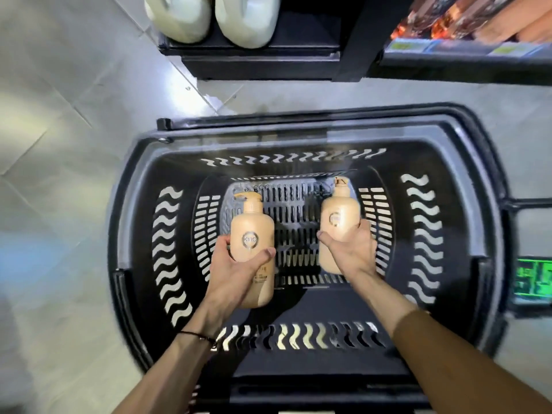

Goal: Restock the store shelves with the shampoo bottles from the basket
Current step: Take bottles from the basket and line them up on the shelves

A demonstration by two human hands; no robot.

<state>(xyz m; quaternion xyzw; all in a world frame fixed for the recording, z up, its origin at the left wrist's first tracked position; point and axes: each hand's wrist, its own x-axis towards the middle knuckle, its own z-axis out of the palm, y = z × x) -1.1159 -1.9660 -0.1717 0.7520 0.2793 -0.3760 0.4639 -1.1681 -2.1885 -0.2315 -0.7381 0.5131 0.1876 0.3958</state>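
Left bottle [252, 225]: tan, pump-topped, "KYIO" emblem; you hold it in your left hand [236, 264], pump pointing away
Right bottle [339, 216]: matching tan; gripped in your right hand [352, 249]
Location: both within the black slotted basket [131, 210]

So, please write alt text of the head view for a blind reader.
The left hand grips one tan shampoo bottle and the right hand grips a second bottle over a black basket; dark shelves stand beyond it.

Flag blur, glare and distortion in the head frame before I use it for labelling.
Head view: wide-angle bend curves the basket rim; blur smears the white jugs, the shelf boxes and the frame edges; glare hits the floor beyond the basket; the logo on the left bottle, in the left hand, reads sharp; the right bottle, in the right hand, is softer.
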